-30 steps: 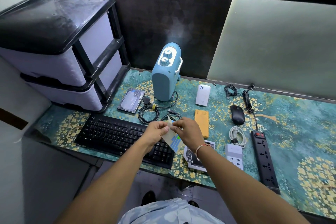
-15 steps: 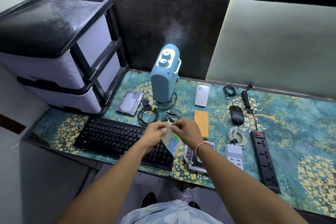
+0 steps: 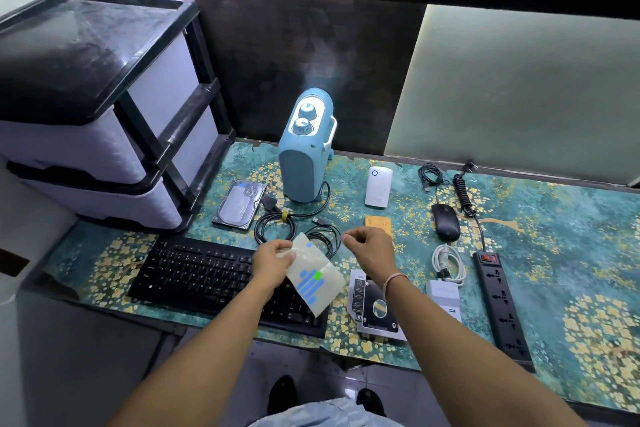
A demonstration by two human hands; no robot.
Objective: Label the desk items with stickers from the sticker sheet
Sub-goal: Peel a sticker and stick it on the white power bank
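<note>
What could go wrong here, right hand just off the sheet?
The right hand pinches something too small to see, presumably a peeled sticker; it could fold onto itself or the fingertip. The left hand grips the sticker sheet by one edge, so it hangs over the keyboard and could flop or slip.

A home or small-office computer desk: a black full-size keyboard (image 3: 221,279), a black wired mouse (image 3: 446,222), a bare silver hard drive (image 3: 239,204) and a black multi-socket power strip (image 3: 501,307) lie on a teal, gold-flowered desk mat (image 3: 571,246), beside a black-framed plastic drawer unit (image 3: 104,107) against a dark wall.
</note>
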